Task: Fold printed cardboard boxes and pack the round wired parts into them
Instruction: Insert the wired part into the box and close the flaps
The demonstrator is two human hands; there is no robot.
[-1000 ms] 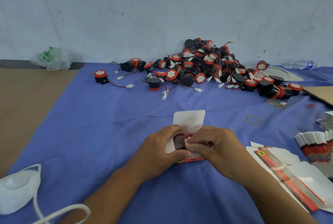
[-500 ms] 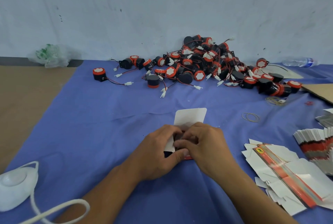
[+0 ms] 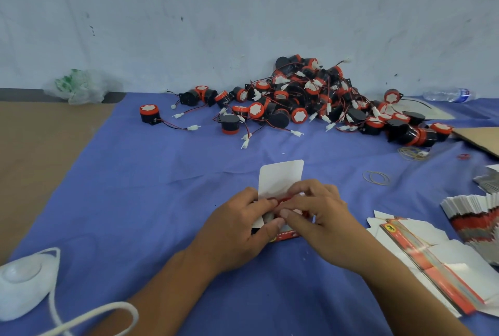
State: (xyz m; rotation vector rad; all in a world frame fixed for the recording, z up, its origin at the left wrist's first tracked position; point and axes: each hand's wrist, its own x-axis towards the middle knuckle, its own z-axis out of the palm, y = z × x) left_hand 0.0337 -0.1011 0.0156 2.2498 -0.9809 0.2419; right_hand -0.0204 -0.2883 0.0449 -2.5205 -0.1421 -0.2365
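Observation:
A small printed cardboard box point(image 3: 280, 177) sits on the blue cloth in front of me, its white top flap standing open toward the wall. My left hand point(image 3: 237, 227) grips the box's left side, thumb on its red printed front. My right hand point(image 3: 316, 217) curls over the box's opening, fingers pressing down on a round red-and-black part that is mostly hidden inside. A big pile of round black-and-red wired parts point(image 3: 305, 100) lies against the wall beyond the box. One single part point(image 3: 149, 114) lies apart at the left.
Flat unfolded box blanks point(image 3: 432, 262) lie at the right, with a fanned stack of more blanks point(image 3: 478, 219) beyond them. Rubber bands point(image 3: 376, 177) lie on the cloth. A white corded object point(image 3: 19, 281) sits near left, a plastic bag point(image 3: 81, 87) far left, a water bottle point(image 3: 448, 94) far right.
The round part has sunk further into the box under my right hand's fingers. Both hands stay on the box in about the same spot.

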